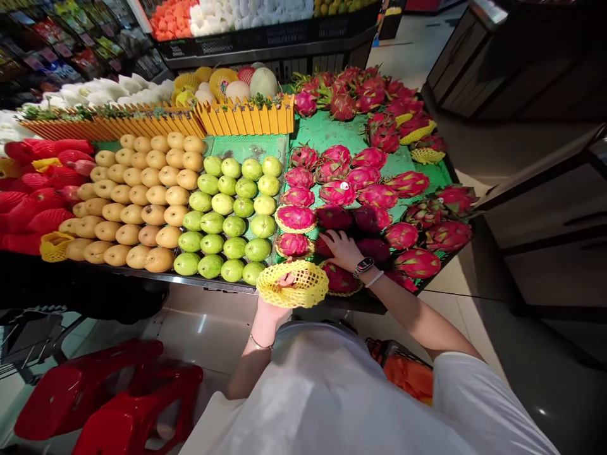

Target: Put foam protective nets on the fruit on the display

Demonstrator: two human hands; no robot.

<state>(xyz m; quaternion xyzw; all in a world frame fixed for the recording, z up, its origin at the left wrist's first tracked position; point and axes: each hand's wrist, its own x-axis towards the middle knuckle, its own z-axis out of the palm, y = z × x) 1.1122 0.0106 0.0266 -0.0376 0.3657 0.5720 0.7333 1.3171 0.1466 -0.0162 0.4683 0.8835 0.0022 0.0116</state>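
My left hand (274, 302) is closed on a yellow foam net sleeve (294, 284), held stretched wide at the front edge of the fruit stand. My right hand (342, 248), with a smartwatch and a bracelet on the wrist, rests fingers down on a dragon fruit (327, 245) in the front rows. Around it lie several more pink dragon fruits (337, 191) on a green mat (332, 134); some sit in yellow nets, such as one dragon fruit in a net (296, 218).
Rows of green apples (232, 208) and yellow pears (142, 196) fill the stand to the left, behind a yellow picket divider (246, 117). Red-netted fruit (33, 189) lies far left. Red plastic stools (109, 398) stand on the floor below. Dark counters stand on the right.
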